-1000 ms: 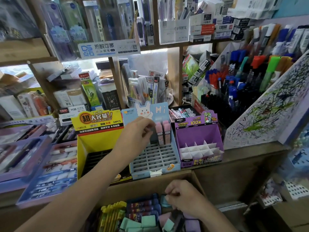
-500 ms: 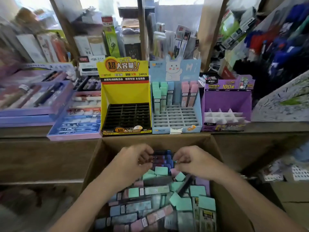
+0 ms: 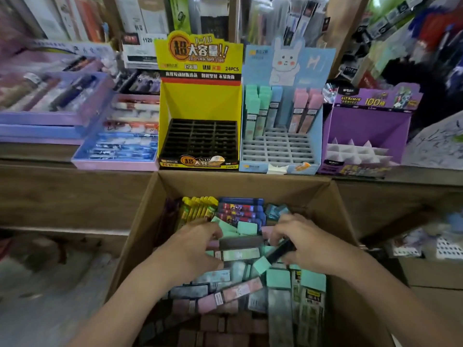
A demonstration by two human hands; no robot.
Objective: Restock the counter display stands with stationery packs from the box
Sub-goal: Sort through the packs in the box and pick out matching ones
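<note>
The right hand (image 3: pixel 308 244) pinches a slim dark pack (image 3: pixel 280 249) inside the cardboard box (image 3: pixel 245 182). Just beside it is the left hand (image 3: pixel 198 246), fingers curled over a mint pack (image 3: pixel 240 254) — whether it truly grips, I cannot tell. Flat oblong packs lie jumbled beneath both hands — mint, pink, blue. Behind the box, on the surface (image 3: pixel 37 156), the blue stand (image 3: pixel 314 136) holds upright packs in its back rows.
</note>
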